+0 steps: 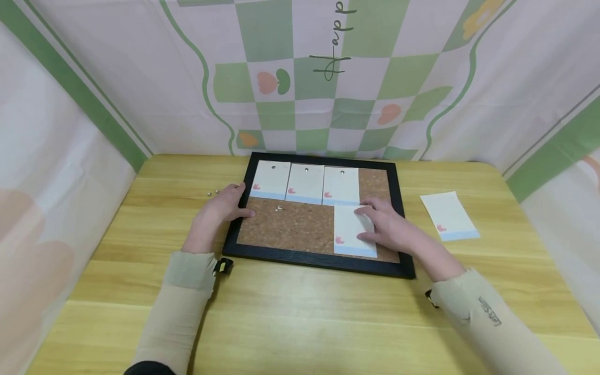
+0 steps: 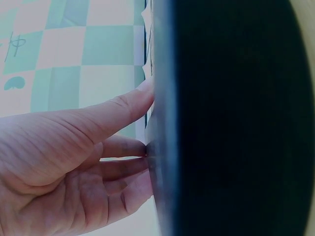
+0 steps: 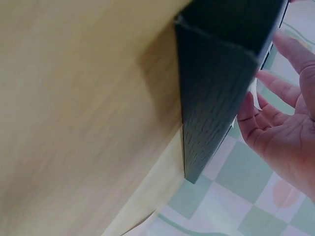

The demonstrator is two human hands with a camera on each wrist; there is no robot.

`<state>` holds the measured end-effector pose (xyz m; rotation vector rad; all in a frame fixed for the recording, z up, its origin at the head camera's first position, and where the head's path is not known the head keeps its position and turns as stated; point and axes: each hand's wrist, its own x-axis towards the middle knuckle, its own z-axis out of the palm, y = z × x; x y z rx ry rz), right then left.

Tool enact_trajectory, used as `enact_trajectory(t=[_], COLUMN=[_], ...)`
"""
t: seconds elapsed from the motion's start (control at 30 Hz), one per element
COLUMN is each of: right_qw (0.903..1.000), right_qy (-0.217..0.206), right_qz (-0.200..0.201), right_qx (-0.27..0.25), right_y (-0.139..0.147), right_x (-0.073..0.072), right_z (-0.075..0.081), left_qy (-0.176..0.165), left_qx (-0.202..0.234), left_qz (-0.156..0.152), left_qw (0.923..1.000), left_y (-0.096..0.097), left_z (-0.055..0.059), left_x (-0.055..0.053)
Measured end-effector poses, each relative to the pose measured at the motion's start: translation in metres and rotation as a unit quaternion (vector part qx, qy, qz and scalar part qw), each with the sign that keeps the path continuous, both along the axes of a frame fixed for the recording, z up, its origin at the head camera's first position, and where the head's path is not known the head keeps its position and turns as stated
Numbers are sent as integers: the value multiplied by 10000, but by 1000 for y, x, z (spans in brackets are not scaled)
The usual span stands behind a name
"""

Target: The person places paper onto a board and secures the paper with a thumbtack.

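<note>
A black-framed cork board lies on the table. Three white cards with a blue lower strip, the left card, middle card and right card, form a row across its top, each with a silver thumbtack near its upper edge. Below that row, a fourth card lies on the cork at the right. My right hand touches this card with spread fingertips and covers part of its right side. My left hand rests on the left side of the frame, thumb reaching onto the cork.
Another matching card lies on the wooden table right of the board. Two small silver tacks sit left of the board. Some tiny pale pieces lie on the cork. A patterned cloth hangs behind the table.
</note>
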<state>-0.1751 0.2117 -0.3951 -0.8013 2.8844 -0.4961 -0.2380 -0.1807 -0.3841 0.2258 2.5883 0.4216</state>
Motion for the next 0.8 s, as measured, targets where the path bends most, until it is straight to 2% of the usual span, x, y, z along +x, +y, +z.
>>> enact_trajectory(t=[0.6,0.8], right_qw=[9990,9972], right_qy=[161,239], right_qz=[230,51], right_qx=[358,709], right_y=[0,-8], right_x=[10,20], right_z=[1,5], left_qy=[45,60], left_qx=[-34,-1], left_qz=[-24,-27], left_qw=[10000,10000], left_y=[-1,-1], left_z=[-1,-1], left_x=[0,-1])
